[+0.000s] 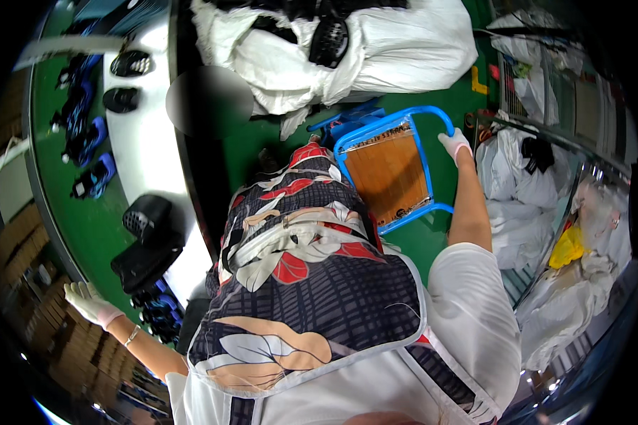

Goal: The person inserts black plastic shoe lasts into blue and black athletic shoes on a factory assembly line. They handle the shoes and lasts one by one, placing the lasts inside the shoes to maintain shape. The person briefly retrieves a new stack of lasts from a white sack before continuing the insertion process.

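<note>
The gloved right hand (455,144) has its grip closed on the blue-framed, wooden-seated stool (388,173); left hand (86,301) is spread open.

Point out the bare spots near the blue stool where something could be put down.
The stool's wooden seat is bare; the right hand grips its blue frame. Green floor shows between the stool and the wire cart of white bags. The white table has a free strip between the small black parts and the black helmet. Crowded: the sack pile.
</note>
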A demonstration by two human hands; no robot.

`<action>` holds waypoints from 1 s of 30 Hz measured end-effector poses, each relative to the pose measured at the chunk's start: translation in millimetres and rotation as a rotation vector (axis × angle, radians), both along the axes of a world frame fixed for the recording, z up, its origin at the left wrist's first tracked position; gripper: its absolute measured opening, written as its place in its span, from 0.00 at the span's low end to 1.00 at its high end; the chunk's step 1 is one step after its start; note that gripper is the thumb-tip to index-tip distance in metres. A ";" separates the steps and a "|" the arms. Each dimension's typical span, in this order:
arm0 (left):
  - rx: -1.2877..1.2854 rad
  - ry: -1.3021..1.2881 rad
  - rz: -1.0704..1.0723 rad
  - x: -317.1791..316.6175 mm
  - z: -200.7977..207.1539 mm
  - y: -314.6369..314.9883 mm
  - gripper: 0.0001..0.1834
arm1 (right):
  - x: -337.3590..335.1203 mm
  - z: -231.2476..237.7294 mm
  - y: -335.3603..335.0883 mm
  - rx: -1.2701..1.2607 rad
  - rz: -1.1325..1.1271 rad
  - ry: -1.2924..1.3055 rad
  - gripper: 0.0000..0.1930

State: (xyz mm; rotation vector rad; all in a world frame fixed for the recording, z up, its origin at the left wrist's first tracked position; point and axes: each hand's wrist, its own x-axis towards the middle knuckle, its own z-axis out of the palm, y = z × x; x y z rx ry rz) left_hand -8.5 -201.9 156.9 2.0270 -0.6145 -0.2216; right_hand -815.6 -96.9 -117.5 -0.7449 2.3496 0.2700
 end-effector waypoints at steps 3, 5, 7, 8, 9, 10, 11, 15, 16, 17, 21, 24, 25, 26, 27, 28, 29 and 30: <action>-0.049 -0.044 -0.119 -21.9 10.8 -32.8 0.31 | 13.7 12.1 -0.9 -0.117 -0.088 -0.120 0.23; -0.068 -0.088 -0.229 -40.5 14.3 -52.4 0.30 | 20.8 19.5 -0.3 -0.139 -0.070 -0.125 0.22; -0.085 -0.094 -0.317 -55.2 14.2 -76.8 0.30 | 34.0 23.1 4.5 -0.068 -0.011 -0.028 0.23; -0.099 -0.113 -0.376 -62.1 14.3 -87.8 0.30 | 40.3 27.3 10.8 -0.040 -0.042 -0.015 0.23; -0.075 -0.149 -0.415 -73.7 16.0 -96.7 0.30 | 39.8 29.3 21.7 -0.048 -0.062 -0.006 0.23; -0.086 -0.136 -0.425 -79.9 16.5 -104.7 0.30 | 37.0 29.0 31.3 -0.060 -0.078 0.000 0.23; -0.087 -0.125 -0.445 -84.5 16.2 -112.1 0.30 | 35.3 32.6 42.8 -0.053 -0.094 0.016 0.23; -0.122 -0.094 -0.552 -70.6 0.7 -134.7 0.29 | 39.6 48.5 92.0 -0.082 -0.234 -0.007 0.22; -0.118 -0.072 -0.573 -71.7 -4.4 -140.3 0.29 | 36.5 54.1 98.9 -0.092 -0.276 -0.017 0.22; -0.138 -0.061 -0.589 -70.9 -9.1 -146.3 0.28 | 37.2 60.2 107.1 -0.069 -0.255 0.038 0.22; -0.198 -0.005 -0.620 -83.9 -19.3 -164.5 0.26 | 33.7 91.6 98.5 0.027 -0.276 0.076 0.22; -0.221 0.057 -0.692 -109.2 -23.4 -174.8 0.26 | 22.4 105.6 93.0 0.004 -0.275 0.118 0.22; -0.221 0.073 -0.715 -125.1 -21.8 -178.3 0.25 | 17.4 109.3 90.5 -0.032 -0.245 0.162 0.22; -0.206 0.066 -0.747 -138.7 -20.2 -176.8 0.25 | 4.7 109.8 85.8 -0.016 -0.219 0.160 0.21; -0.192 0.066 -0.753 -153.9 -18.4 -177.2 0.26 | -5.5 111.3 79.0 0.001 -0.176 0.143 0.21; -0.173 0.063 -0.750 -164.7 -14.8 -173.2 0.26 | -15.7 111.8 68.9 0.019 -0.123 0.123 0.21; -0.164 0.046 -0.759 -172.7 -14.7 -170.4 0.26 | -27.2 110.1 61.1 -0.016 -0.106 0.113 0.22; -0.156 0.028 -0.767 -183.0 -15.1 -166.4 0.26 | -41.5 108.5 53.3 -0.051 -0.085 0.104 0.22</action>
